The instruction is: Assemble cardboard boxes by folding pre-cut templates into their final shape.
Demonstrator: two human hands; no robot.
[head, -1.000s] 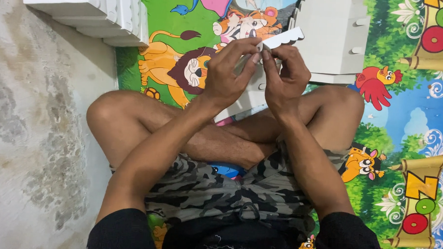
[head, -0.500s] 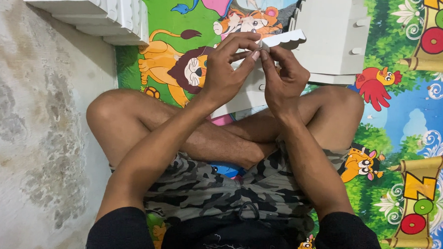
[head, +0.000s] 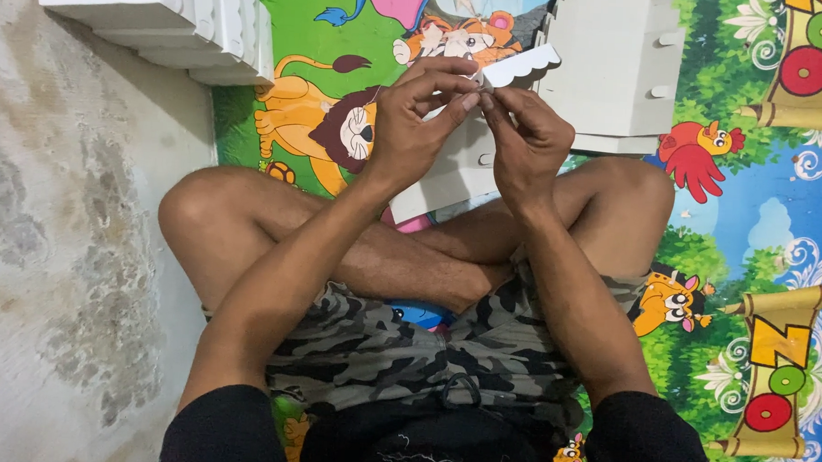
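A person sits cross-legged on a cartoon-animal mat [head: 748,225]. Left hand [head: 414,131] and right hand [head: 523,144] meet, fingertips pinching a scalloped white strip [head: 519,66] above the knees.

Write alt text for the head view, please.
Both hands, left hand and right hand, pinch a small white scalloped strip above crossed legs. The person sits on a colourful cartoon animal mat, with white foam pieces nearby.

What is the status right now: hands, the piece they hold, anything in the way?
Left hand and right hand both pinching the white scalloped strip. Strip raised above crossed legs. White panels close behind; nothing between the hands.
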